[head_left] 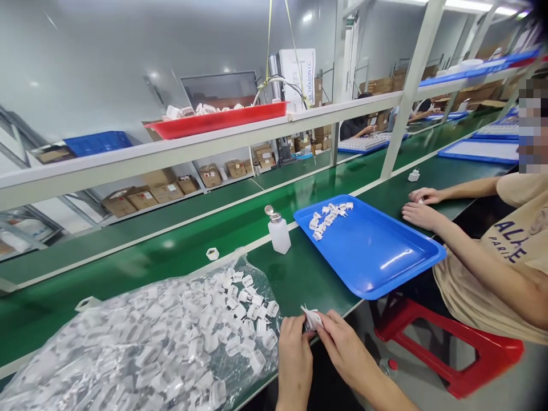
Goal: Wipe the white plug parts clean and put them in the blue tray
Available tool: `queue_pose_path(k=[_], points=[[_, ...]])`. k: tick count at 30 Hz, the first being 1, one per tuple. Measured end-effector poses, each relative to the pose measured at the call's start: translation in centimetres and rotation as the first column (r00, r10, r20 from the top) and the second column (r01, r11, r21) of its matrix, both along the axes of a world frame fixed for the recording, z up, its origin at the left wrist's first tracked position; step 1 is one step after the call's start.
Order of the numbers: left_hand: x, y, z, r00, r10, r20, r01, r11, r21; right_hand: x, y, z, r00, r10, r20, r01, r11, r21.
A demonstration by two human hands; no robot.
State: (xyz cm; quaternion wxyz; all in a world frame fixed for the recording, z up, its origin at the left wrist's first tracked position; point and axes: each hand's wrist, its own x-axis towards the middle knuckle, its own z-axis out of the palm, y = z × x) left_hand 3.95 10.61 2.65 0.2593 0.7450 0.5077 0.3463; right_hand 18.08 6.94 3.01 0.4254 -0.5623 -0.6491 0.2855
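In front of the bench edge, my left hand (296, 357) and my right hand (346, 345) meet, both closed on white plastic plug parts (312, 318). Thin pointed bits stick up from these parts; my fingers hide the rest, and I cannot tell how many there are. Left of my hands lies a clear plastic bag (141, 337) full of similar white plug housings (257, 362), with its open end toward me. Beyond my right hand sits a blue tray (363, 251) with several white plug parts (329, 216) grouped at its far left end.
A white pump bottle (279, 234) with a metal top stands between bag and tray. A single white piece (212, 253) lies on the green belt. To the right, a co-worker's hands (422, 211) hold something small. A red stool (449, 348) is below. A red tray (222, 119) rests on the shelf.
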Motion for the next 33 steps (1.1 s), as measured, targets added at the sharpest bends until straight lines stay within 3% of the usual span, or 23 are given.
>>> queue_pose_path(k=[8,16,20,25,27,31,33], points=[[0.3,-0.1,-1.0,0.999,0.043,0.023,-0.043,0.999,0.011,0.3,2.2,0.4,1.000,0.023,0.018,-0.024,1.000,0.006],[0.2,-0.5,-0.2,0.998,0.064,-0.010,-0.064,0.996,-0.067,-0.4,-1.5,-2.8,0.992,0.053,-0.114,-0.046,0.997,0.061],[0.1,-0.4,0.8,0.999,0.046,-0.012,-0.047,0.992,-0.120,0.9,-2.8,-2.5,0.975,0.055,-0.217,-0.053,0.999,0.012],[-0.1,-0.6,1.5,0.998,0.063,0.001,-0.061,0.975,-0.212,3.4,-3.8,-1.8,0.819,-0.262,-0.511,0.116,0.947,-0.299],[-0.3,-0.9,1.6,0.996,0.084,0.021,-0.076,0.969,-0.237,4.3,-3.9,-1.9,0.765,-0.318,-0.560,0.120,0.925,-0.361],[-0.4,-1.2,2.0,0.990,0.101,0.094,-0.075,0.965,-0.252,5.1,-3.6,-1.7,0.509,-0.465,-0.724,0.093,0.866,-0.491],[-0.2,-1.1,2.5,0.983,0.108,0.147,-0.068,0.965,-0.254,5.1,-3.2,-1.2,0.474,-0.464,-0.749,0.088,0.871,-0.484]])
